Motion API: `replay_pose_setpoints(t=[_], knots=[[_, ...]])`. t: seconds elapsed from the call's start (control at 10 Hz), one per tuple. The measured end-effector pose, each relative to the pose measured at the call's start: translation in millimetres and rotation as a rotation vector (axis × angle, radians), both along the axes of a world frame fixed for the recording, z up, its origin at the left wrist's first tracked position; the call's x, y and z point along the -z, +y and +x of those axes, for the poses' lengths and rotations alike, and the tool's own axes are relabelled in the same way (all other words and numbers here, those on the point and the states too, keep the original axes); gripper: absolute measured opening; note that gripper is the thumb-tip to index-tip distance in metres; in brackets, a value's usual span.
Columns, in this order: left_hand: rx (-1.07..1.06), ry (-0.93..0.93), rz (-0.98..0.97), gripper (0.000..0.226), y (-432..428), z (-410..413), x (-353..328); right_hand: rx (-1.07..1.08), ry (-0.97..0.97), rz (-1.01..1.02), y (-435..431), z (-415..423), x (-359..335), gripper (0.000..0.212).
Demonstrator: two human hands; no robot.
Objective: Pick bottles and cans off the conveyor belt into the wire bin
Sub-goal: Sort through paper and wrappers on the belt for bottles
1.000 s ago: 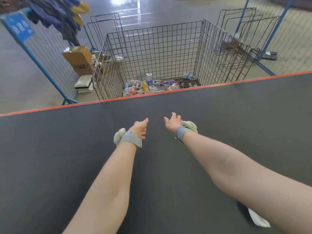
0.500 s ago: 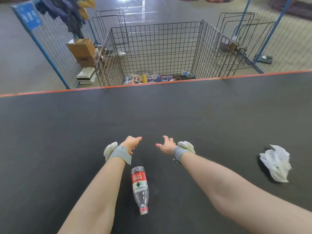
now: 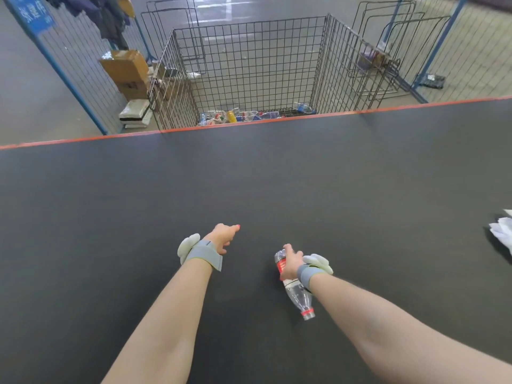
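Since half a sec ago the right hand [image 3: 290, 263] has dropped onto the clear bottle [image 3: 296, 289] and wrapped round its red label, hiding its middle; bottle lies on conveyor belt [image 3: 138, 203], well short of the wire bin [image 3: 249, 67]. Left hand [image 3: 223, 236] loosely curled, holding nothing. White paper [image 3: 502, 234], right of bottle, cut off at frame edge.

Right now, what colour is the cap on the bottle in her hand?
Red, on the clear plastic bottle held by the right hand; seen in the head view.
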State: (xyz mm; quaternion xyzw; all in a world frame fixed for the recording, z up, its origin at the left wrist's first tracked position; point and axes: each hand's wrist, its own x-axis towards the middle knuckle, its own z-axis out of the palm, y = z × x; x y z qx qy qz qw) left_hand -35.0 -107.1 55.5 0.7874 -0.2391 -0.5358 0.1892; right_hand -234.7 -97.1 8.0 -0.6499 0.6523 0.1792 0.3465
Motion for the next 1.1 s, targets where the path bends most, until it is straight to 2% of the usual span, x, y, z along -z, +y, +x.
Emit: replay_pose_setpoints(t=[0.2, 0.4, 0.5, 0.6, 0.7, 0.8, 0.9, 1.1], knots=[[-0.009, 0.012, -0.042, 0.057, -32.7, 6.2, 0.3, 0.200, -0.168, -0.025, -61.0, 14.4, -23.8, 0.077], [-0.095, 0.038, -0.079, 0.060, -80.6, 44.6, -7.3, 0.471, -0.448, 0.054, -144.2, 67.9, -49.3, 0.083], [-0.219, 0.023, -0.125, 0.060, -118.4, 78.5, -16.0, 0.613, -0.707, 0.008, -222.8, 110.4, -87.9, 0.091], [-0.336, 0.042, -0.170, 0.062, -167.8, 111.8, -22.3, 0.702, -0.979, -0.105, -330.4, 157.0, -135.5, 0.127], [-0.333, 0.036, -0.210, 0.063, -201.1, 121.6, -30.8, 0.716, -1.032, -0.125, -382.7, 183.7, -159.0, 0.143], [-0.316, 0.027, -0.230, 0.062, -225.3, 124.4, -30.9, 0.759, -1.121, -0.031, -364.5, 195.8, -160.4, 0.096], [-0.278, 0.034, -0.214, 0.062, -226.5, 115.0, -34.5, 0.714, -0.926, 0.043, -335.8, 194.1, -139.1, 0.101], [-0.234, 0.019, -0.191, 0.063, -192.5, 91.5, -37.1, 0.543, -0.763, 0.047, -292.4, 163.8, -121.5, 0.085]])
